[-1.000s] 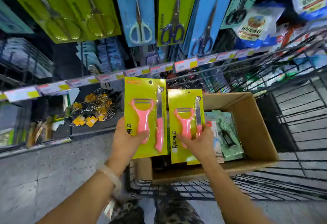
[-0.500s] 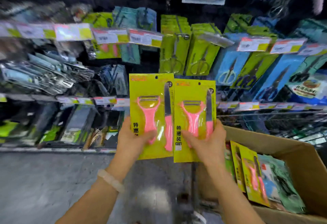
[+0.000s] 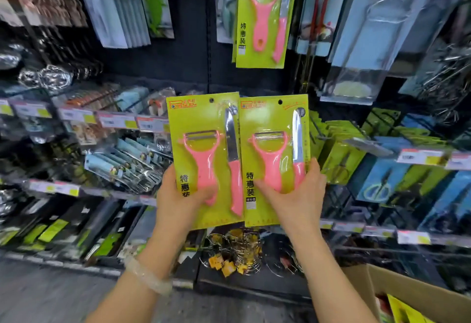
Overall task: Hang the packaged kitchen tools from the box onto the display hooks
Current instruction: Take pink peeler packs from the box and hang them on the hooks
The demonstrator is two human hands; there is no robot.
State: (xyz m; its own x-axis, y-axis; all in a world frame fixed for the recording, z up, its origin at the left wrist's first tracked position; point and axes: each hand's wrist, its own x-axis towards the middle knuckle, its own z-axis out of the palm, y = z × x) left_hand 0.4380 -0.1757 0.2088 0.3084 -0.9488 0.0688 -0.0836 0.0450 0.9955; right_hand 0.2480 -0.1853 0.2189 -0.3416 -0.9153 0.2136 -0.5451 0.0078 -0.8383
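Packs: left hand [image 3: 175,195] grips one pack [image 3: 204,162], right hand [image 3: 295,195] grips another [image 3: 274,159]; fingers behind hidden. Box [image 3: 418,294] cut off at the corner.

Dark pegboard wall [image 3: 178,67], price-tagged shelf rails [image 3: 114,121], seemingly grey floor [image 3: 51,297]

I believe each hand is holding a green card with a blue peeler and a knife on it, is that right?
Not quite: the peelers are pink, not blue. The head view shows the left hand holding one green card and the right hand the other, each with a pink peeler and a knife.
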